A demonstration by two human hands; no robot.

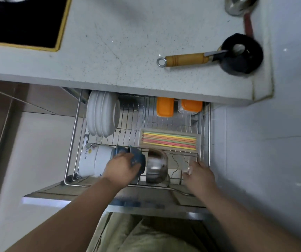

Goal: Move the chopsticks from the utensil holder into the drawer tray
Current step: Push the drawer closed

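From the head camera, looking straight down, a pull-out wire drawer [203, 135] stands open under the grey counter [109, 51]. The chopsticks [169, 140], a bundle of yellow, green, orange and pink sticks, already lie flat and side by side in the clear tray [198, 140] at the right of the drawer, so the transfer looks done or nearly so (no utensil holder that I can pick out with certainty is in view, and I cannot tell whether more sticks remain elsewhere). The left hand [122, 168] is cupped over the blue bowls [137, 157], fingers curled onto their rims, seemingly gripping or steadying them; these lean against the white bowls [91, 160] on one side with a steel bowl [156, 166] just beside them on the other. The right hand [199, 174] hovers empty, fingers loosely spread, over the wire rack at the front right, near the tray's front edge. The main risk I judge is in closing up: pushing the drawer with the bowls tilted could let them slide and knock together, and a careless right hand brushing the light tray could scatter the sticks through the wire gaps. White plates [101, 113] stand on edge behind.
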